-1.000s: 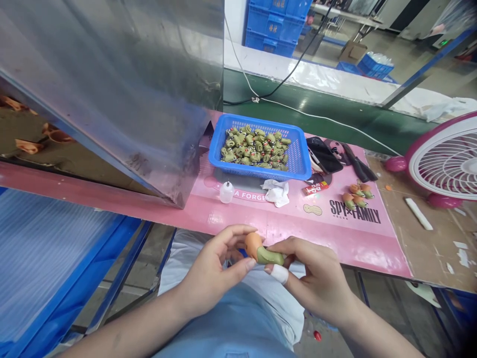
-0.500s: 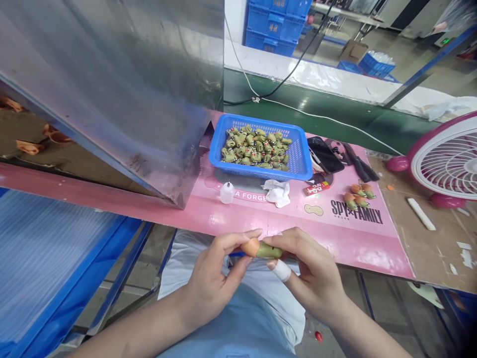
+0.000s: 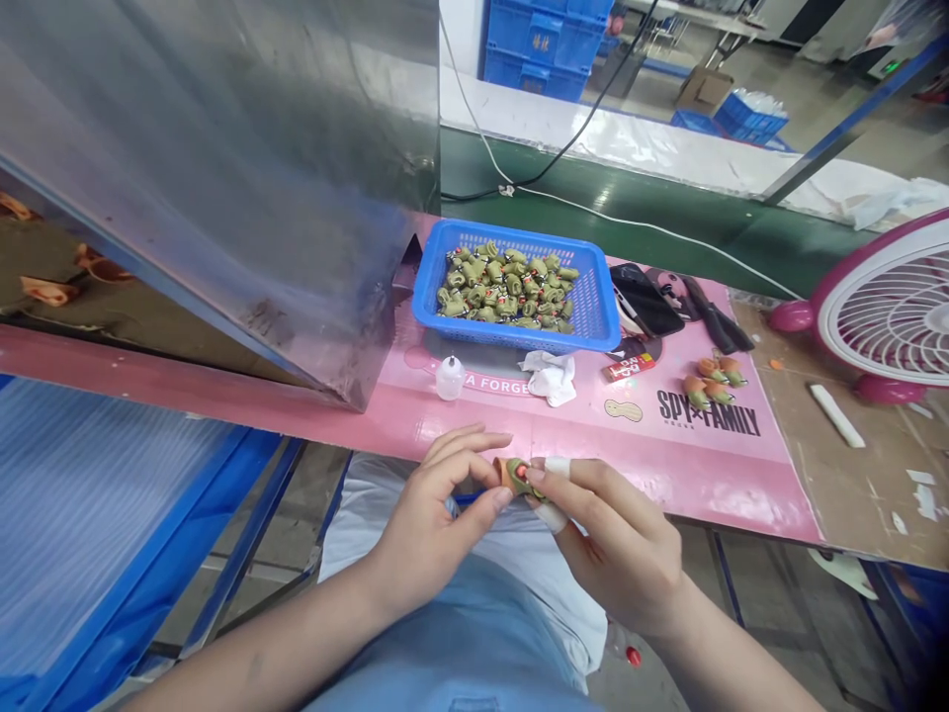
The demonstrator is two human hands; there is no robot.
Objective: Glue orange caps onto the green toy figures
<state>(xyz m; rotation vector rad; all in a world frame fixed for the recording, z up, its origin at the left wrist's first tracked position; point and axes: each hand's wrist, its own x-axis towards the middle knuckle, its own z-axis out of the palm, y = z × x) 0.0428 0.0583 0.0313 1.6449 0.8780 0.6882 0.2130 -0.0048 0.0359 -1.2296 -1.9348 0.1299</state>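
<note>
Far left: scratched clear plastic sheet [image 3: 222, 198], angled above the tabletop [image 3: 222, 361]; blue corrugated board [image 3: 96, 494] below. Person's left hand [image 3: 437, 524]: fingers [image 3: 471, 445] curled and clamped on a small orange-and-green figurine [image 3: 517, 477], held between both hands, just past the tabletop edge, above the lap. Blue sliver at the left palm [image 3: 464, 499]: perhaps a tool handle, too hidden to name. Person's right hand [image 3: 615, 539]: fingers [image 3: 593, 485] pinched on the figurine's other side, white finger tape [image 3: 558, 467] showing.

Main risk: a drop to the concrete floor [image 3: 771, 633], through a slip on the smooth figurine or reduced feel from the tape. Red bead [image 3: 633, 656] on that floor.

Containers: small translucent dropper bottle [image 3: 450, 378], contents unclear. Blue plastic mesh basket [image 3: 519, 233], heaped with green figurine parts [image 3: 504, 289]; spillage possible from a knock against its rim. Beyond: crumpled tissue [image 3: 550, 378], four orange-and-green figurines [image 3: 708, 381], pink desk fan [image 3: 890, 326].
</note>
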